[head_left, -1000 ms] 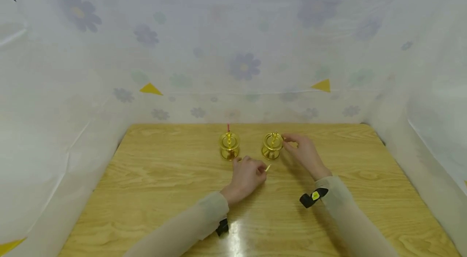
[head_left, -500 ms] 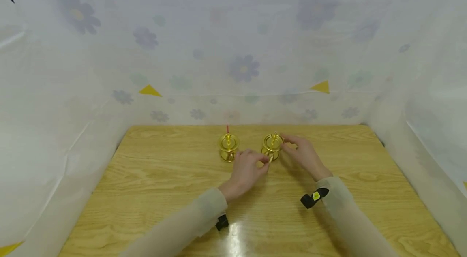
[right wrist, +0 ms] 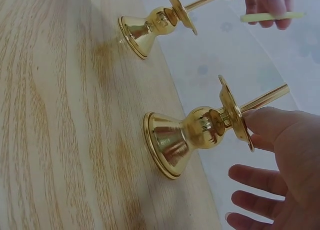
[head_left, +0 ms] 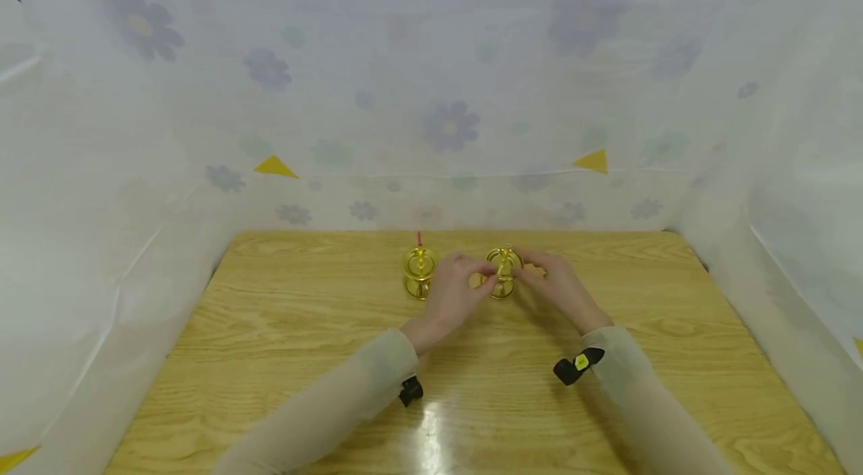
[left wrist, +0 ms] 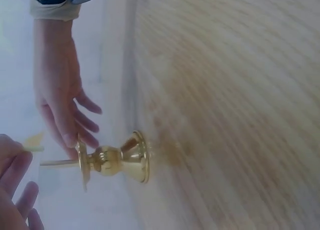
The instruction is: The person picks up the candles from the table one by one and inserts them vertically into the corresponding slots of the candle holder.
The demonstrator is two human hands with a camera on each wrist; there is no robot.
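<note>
candlestick of shiny brass stands upright on the wooden table, right of centre toward the far edge. nearest the viewer come two pale sleeves. the right hand has its thumb against the rim of the candlestick's drip plate, the other fingers spread and relaxed. the left hand pinches a thin pale stick just beside the candlestick's top. a second candlestick with a red tip stands just left. behind is a flowered white sheet
</note>
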